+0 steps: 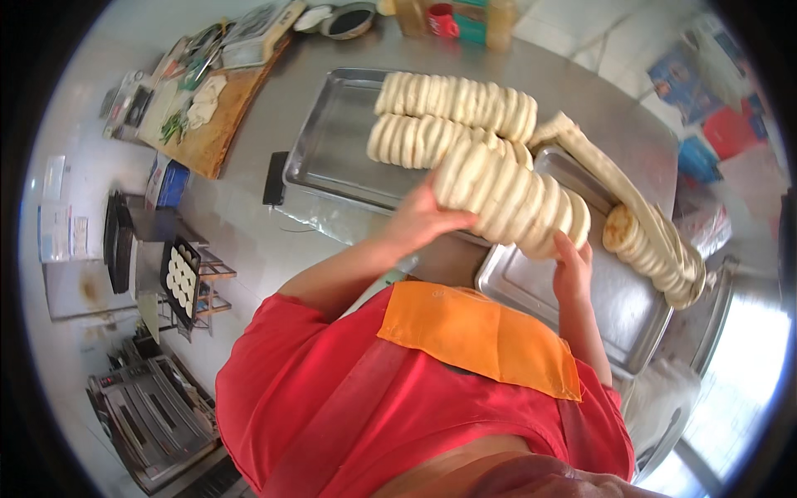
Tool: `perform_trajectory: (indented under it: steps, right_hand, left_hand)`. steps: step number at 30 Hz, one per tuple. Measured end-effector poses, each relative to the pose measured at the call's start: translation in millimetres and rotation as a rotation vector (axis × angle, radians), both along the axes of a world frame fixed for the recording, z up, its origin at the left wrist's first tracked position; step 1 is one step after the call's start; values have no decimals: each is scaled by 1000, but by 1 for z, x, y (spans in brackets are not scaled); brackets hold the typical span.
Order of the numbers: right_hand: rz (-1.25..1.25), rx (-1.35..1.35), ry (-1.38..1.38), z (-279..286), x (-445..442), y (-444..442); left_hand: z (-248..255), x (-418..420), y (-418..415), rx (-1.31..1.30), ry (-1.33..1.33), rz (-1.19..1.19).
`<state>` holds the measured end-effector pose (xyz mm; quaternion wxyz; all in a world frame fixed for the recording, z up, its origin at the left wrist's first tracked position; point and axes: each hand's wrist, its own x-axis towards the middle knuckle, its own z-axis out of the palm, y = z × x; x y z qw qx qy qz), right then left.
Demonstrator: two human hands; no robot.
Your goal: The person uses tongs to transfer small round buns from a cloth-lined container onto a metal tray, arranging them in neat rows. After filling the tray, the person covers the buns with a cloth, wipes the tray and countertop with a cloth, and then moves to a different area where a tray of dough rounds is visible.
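Between my two hands is a row of round flatbreads (510, 196), pressed together on edge like a roll. My left hand (429, 215) grips its left end, thumb along the near side. At the right end my right hand (573, 264) closes from below. Behind it, two more rows of flatbreads (454, 103) lie in the left metal tray (336, 131). The right metal tray (523, 280) lies in front of me on the right. Along its far right side stands another row of flatbreads (622, 233), partly covered by a folded beige cloth (616, 168).
A wooden board (230, 118) holding greens and a white cloth is at the left end of the steel table (542, 68). A dark phone-like slab (275, 178) sits beside the left tray. Lower left are a rack with a tray of dough rounds (182, 280) and a griddle-like appliance (152, 417).
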<state>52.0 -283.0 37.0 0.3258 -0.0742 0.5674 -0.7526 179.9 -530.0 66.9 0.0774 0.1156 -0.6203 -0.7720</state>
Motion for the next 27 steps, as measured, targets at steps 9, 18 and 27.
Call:
perform_trajectory:
  steps: [9,18,27]
  right_hand:
    - [258,-284,-58,16,-2,-340]
    - [357,696,704,-31,-16,-432]
    - [466,935,1431,-88,-53,-467]
  left_hand:
    - [40,50,-298,-202,-49,300]
    - [-108,8,-410,-57,-274,429]
    - [-143,-22,-410,-928,-204,768]
